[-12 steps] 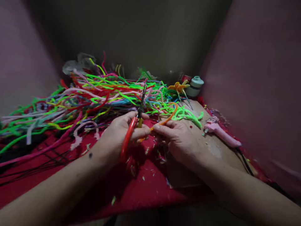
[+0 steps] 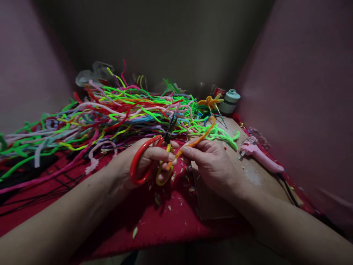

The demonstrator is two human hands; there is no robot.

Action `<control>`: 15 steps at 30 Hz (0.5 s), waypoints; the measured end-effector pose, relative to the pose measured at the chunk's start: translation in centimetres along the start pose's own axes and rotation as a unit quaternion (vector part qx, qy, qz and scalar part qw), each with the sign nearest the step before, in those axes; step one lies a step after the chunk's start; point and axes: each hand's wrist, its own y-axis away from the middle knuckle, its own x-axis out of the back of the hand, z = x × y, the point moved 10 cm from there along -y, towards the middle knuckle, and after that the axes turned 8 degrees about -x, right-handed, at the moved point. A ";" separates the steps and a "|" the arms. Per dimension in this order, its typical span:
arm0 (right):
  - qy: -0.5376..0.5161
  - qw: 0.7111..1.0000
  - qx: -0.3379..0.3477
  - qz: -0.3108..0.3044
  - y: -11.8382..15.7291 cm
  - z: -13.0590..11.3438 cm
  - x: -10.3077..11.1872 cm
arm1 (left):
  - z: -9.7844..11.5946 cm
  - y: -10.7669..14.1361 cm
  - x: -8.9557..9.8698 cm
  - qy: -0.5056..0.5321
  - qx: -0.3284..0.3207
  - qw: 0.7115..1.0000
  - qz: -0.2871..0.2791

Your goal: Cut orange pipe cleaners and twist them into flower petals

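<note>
My left hand (image 2: 146, 156) is closed around a pair of scissors with one red handle (image 2: 135, 163) and one yellow handle. Their dark blades (image 2: 171, 130) point up and away, slightly apart. Between thumb and fingertips, my right hand (image 2: 212, 162) pinches an orange pipe cleaner (image 2: 202, 137). Its far end curls over above the knuckles; the short near end reaches my left fingertips, and whether they grip it too I cannot tell. Just beyond both hands lies a big heap of coloured pipe cleaners (image 2: 124, 106).
A cardboard sheet (image 2: 212, 202) lies on the red cloth (image 2: 160, 235), with a pink glue gun (image 2: 260, 156) on its right. Behind stand an orange pipe-cleaner flower (image 2: 209, 102) and a pale green bottle (image 2: 231, 101). Dark thin rods (image 2: 46, 195) lie at left; scraps are scattered about.
The scissors have turned in my left hand, so the red loop sits further left and the yellow one shows. The orange pipe cleaner's near end is more exposed.
</note>
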 end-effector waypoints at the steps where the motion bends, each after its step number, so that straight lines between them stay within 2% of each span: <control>1: 0.013 0.999 0.030 0.002 0.2 -0.7 -0.1 | -0.3 0.0 -0.1 0.019 0.014 1.000 -0.004; 3: 0.038 0.996 0.080 0.015 0.5 -1.9 -0.1 | -0.6 0.1 -0.5 0.050 0.035 0.998 -0.011; 5: 0.050 0.994 0.095 0.021 0.6 -2.3 -0.1 | -0.5 0.1 -0.7 0.060 0.035 0.998 -0.010; 10: 0.019 0.999 0.050 -0.001 -0.1 -1.1 0.1 | 0.8 0.0 -0.2 0.000 -0.028 1.000 0.008; 15: -0.029 1.000 0.010 0.003 -0.3 -0.4 0.5 | 2.8 0.6 0.8 -0.066 -0.115 0.990 0.058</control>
